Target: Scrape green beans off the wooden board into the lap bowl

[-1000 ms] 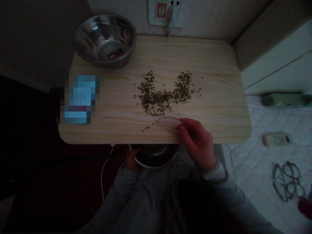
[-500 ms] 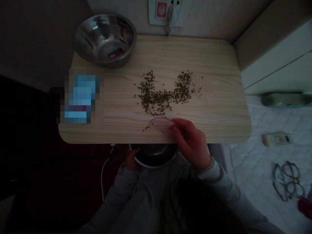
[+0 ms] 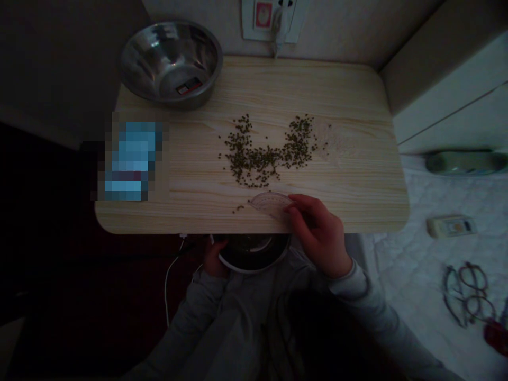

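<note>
Right hand (image 3: 317, 233) pinches a clear protractor (image 3: 270, 202) at its right end, resting it on the table (image 3: 357, 201) close to the near edge. Its long axis runs left to right, roughly parallel to that edge. The beans (image 3: 265, 156) lie scattered just beyond it, away from the person, with a few strays at its left tip. Left hand (image 3: 214, 259) grips the rim of a bowl (image 3: 254, 254) held below the table edge, directly under the protractor. The right hand is nearer the beans. A steel bowl (image 3: 170, 63) stands at the far left corner.
</note>
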`<state>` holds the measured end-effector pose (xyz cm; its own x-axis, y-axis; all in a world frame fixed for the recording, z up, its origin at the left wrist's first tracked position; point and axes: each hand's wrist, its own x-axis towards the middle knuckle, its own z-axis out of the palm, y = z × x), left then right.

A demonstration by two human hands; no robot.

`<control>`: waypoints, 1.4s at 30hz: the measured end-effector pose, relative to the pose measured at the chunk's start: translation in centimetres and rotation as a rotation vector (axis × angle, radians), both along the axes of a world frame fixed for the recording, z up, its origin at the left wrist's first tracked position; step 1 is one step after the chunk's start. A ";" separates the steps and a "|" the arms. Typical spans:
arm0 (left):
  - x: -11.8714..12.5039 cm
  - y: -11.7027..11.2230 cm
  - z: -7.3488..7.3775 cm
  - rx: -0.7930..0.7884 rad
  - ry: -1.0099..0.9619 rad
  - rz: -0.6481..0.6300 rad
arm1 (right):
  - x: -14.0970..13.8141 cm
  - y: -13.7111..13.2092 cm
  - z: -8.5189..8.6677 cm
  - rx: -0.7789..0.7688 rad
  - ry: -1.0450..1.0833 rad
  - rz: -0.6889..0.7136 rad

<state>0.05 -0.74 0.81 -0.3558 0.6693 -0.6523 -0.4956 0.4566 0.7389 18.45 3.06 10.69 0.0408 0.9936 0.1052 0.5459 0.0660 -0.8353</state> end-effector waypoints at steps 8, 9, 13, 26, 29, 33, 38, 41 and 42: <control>0.0 -0.2 0.2 0.023 0.162 -0.028 | 0.6 0.4 -0.2 -0.002 0.018 -0.050; -0.1 -0.2 0.1 0.030 0.170 -0.028 | 0.6 0.4 -0.2 -0.001 0.018 -0.049; -0.2 -0.3 -0.4 0.056 0.121 -0.029 | 0.3 0.4 0.0 -0.008 0.037 -0.029; 0.2 0.1 0.8 0.056 0.057 -0.019 | -0.1 0.2 -0.2 -0.002 0.024 -0.025; 0.1 0.1 0.8 0.078 0.117 -0.017 | 0.1 0.2 -0.3 -0.005 0.030 -0.047; -0.1 0.0 0.1 0.064 0.070 -0.026 | 0.1 0.4 -0.3 0.002 0.047 -0.054; -0.2 -0.1 -0.1 0.040 0.056 -0.031 | -0.1 0.8 -0.3 0.014 0.057 -0.038; -0.3 -0.2 0.0 0.023 0.137 -0.026 | -0.3 1.0 -0.2 0.015 0.050 -0.011; -0.3 -0.2 0.0 0.018 0.148 -0.014 | -0.4 1.1 -0.2 0.012 0.044 0.002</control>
<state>-0.27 -0.96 0.82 -0.4380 0.6857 -0.5813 -0.3739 0.4491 0.8115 18.05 4.14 10.50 0.0438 0.9923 0.1155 0.5081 0.0774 -0.8578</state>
